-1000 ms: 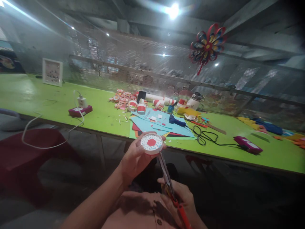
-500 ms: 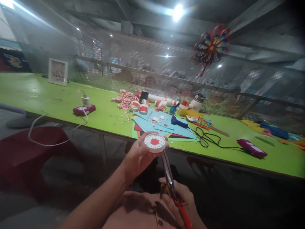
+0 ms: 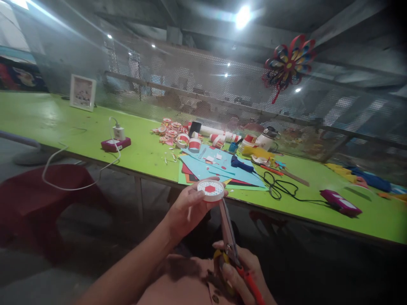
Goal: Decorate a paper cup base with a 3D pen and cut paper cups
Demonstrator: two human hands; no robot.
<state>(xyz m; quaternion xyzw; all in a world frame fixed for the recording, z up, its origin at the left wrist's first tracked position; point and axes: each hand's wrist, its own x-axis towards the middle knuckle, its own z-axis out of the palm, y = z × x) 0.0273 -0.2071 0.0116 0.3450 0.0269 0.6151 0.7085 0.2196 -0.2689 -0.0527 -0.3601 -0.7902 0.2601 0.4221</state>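
A round white disc (image 3: pixel 210 190) with a red hexagon in its middle and small blue marks around it is held in my left hand (image 3: pixel 190 208), thumb on its near left rim. My right hand (image 3: pixel 243 271) is closed on scissors (image 3: pixel 229 241) with a red handle and a yellow one. Their blades look closed together and point up, the tips just below the right side of the disc. Whether the tips touch the rim is hard to tell. Both hands are in front of the table's near edge.
On the green table (image 3: pixel 143 156) lie light blue sheets (image 3: pixel 203 166), a blue glue gun (image 3: pixel 243 164) with a black cord, paper rings (image 3: pixel 194 144) and two purple boxes (image 3: pixel 341 202). A dark red stool (image 3: pixel 47 190) is at the left. A paper flower (image 3: pixel 288 65) hangs at upper right.
The disc has tilted, so more of its near side wall shows. The scissors' tips are now lower beside it. The whole view has shifted slightly.
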